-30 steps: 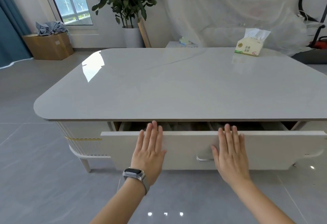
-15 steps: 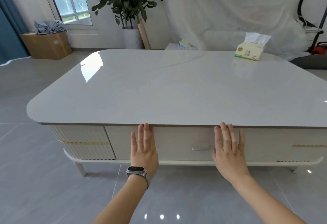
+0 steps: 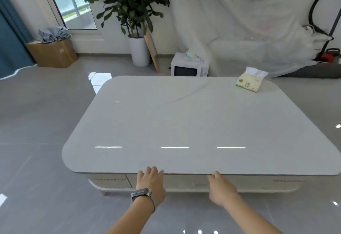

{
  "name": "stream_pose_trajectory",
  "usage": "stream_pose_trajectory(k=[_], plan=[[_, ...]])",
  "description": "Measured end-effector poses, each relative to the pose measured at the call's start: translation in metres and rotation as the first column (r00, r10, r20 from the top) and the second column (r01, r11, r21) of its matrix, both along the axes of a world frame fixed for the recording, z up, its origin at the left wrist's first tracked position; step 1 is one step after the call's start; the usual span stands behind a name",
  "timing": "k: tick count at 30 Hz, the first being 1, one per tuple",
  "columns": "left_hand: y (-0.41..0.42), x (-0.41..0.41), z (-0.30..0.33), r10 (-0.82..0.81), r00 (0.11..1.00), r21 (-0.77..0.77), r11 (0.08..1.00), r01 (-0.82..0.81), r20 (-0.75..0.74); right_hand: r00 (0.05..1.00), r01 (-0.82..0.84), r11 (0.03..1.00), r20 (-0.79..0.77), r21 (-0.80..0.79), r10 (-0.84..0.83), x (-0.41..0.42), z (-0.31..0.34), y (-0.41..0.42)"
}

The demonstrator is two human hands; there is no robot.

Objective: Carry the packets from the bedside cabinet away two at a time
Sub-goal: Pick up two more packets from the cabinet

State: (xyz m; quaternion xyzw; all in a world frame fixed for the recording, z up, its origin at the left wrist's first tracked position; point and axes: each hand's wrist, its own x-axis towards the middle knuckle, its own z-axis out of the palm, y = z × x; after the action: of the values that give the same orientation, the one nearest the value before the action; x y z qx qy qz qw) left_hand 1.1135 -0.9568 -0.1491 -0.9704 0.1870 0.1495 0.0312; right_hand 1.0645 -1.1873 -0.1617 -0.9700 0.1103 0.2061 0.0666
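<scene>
A low white table with a glossy top stands in front of me, its front drawer pushed in flush. My left hand, with a watch on the wrist, lies flat against the drawer front with straight fingers reaching the table edge. My right hand touches the drawer front to the right of its small handle, fingers relaxed. Neither hand holds anything. A small white cabinet stands beyond the table with a few small packets on top.
A tissue pack sits at the table's far right corner. A potted plant and a leaning board stand behind. A cardboard box sits at far left. Plastic sheeting covers furniture at right.
The drawer went from open to fully pushed in under both hands. My view has risen and pulled back, so the far cabinet shows now.
</scene>
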Motion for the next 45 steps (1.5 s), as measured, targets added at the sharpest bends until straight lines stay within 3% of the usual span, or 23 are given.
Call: stream_pose_trajectory(k=[2,7,12,20,29,35,41,45], plan=[[0.004,0.006,0.056,0.009,0.996,-0.008,1.0,-0.01,-0.085,0.984,-0.05,0.999,-0.168,0.021,0.053,0.01,0.055,0.004],[0.021,0.015,0.193,0.035,0.963,-0.061,0.997,-0.053,-0.267,0.967,-0.083,0.996,-0.238,0.031,0.088,0.028,0.192,0.006],[0.05,0.021,0.321,0.106,0.959,-0.078,0.988,-0.131,-0.264,0.963,-0.081,0.994,-0.253,0.071,0.097,0.043,0.331,0.011],[0.109,0.051,0.475,0.19,0.969,-0.12,0.97,-0.21,-0.155,0.973,-0.202,0.978,-0.106,0.054,0.206,0.09,0.504,0.056],[0.263,0.083,0.575,0.325,0.945,-0.105,0.939,-0.327,-0.042,0.929,-0.369,0.929,0.037,0.032,0.368,0.154,0.61,0.205],[0.398,0.075,0.595,0.513,0.858,-0.076,0.855,-0.512,-0.018,0.819,-0.57,0.822,0.1,0.02,0.565,0.198,0.635,0.351],[0.533,0.049,0.596,0.724,0.69,-0.072,0.689,-0.721,0.016,0.629,-0.774,0.633,0.086,-0.015,0.772,0.257,0.637,0.523],[0.621,0.014,0.611,0.869,0.492,-0.117,0.494,-0.861,0.052,0.429,-0.898,0.438,0.135,-0.045,0.893,0.274,0.655,0.654]])
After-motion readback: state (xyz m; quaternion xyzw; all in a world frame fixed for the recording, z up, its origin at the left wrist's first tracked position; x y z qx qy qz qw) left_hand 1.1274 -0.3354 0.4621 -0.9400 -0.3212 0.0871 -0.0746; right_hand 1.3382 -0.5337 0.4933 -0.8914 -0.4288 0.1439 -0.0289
